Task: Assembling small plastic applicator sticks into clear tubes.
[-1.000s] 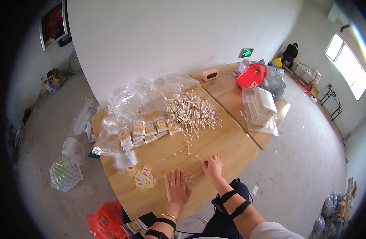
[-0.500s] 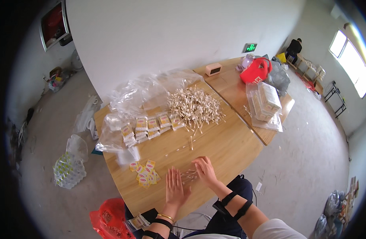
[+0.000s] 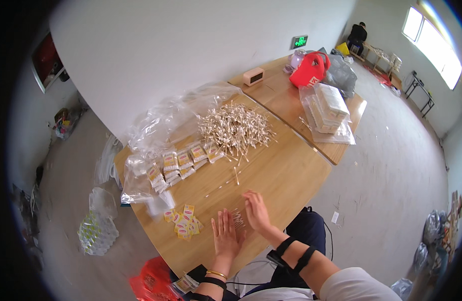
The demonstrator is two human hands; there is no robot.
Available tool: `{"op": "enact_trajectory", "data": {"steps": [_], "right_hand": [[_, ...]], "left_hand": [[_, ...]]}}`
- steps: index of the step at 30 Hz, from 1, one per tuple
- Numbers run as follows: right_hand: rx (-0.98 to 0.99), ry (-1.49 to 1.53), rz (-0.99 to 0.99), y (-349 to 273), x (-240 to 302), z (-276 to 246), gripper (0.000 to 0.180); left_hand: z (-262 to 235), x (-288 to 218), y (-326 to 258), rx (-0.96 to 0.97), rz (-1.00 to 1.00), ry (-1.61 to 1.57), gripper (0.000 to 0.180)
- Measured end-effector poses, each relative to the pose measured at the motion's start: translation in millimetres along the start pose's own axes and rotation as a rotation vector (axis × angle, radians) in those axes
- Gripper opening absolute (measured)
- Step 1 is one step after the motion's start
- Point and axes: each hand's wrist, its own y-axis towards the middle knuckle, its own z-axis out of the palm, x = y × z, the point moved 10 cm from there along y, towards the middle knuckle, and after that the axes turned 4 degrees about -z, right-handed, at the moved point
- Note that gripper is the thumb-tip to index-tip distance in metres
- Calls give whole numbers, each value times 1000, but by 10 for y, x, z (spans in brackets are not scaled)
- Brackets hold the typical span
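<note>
A small row of cotton swabs (image 3: 238, 219) lies on the wooden table (image 3: 286, 173) between my hands. My left hand (image 3: 226, 236) rests flat along their left side, fingers stretched out. To their right, my right hand (image 3: 257, 211) is held with its fingers extended and slightly bent, gripping nothing. Small yellow-and-white printed cards (image 3: 187, 223) lie loosely scattered left of my left hand. Farther away sits a big heap of cotton swabs (image 3: 237, 128), with a few strays on the near side. Beside the heap, filled swab packets (image 3: 185, 159) are stacked in rows.
Clear plastic film (image 3: 163, 120) spreads along the table's far left edge. On the adjoining table are a pink clock (image 3: 253, 76), a red watering-can-like container (image 3: 310, 70) and wrapped white bundles (image 3: 331, 108). A red bag (image 3: 153, 281) sits below the near edge. Another person (image 3: 358, 34) sits far off.
The swabs between my hands now form a tighter, narrower row. My left hand has come closer to them, and my right fingers have straightened somewhat. The whole view has shifted slightly.
</note>
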Motion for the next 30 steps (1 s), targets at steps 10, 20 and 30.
{"op": "enact_trajectory", "data": {"steps": [10,20,30], "right_hand": [[-37,-227,-54,-67,-11,-310,25],[210,-233,-130,-272,-79,-189,50],[553,-524,-274,-594,275,313,91]], "left_hand": [[50,-116,-87,29,-29,75,99],[-100,8,-88,57,-52,-19,93],[-14,324,-295,30,-206,8,94]]}}
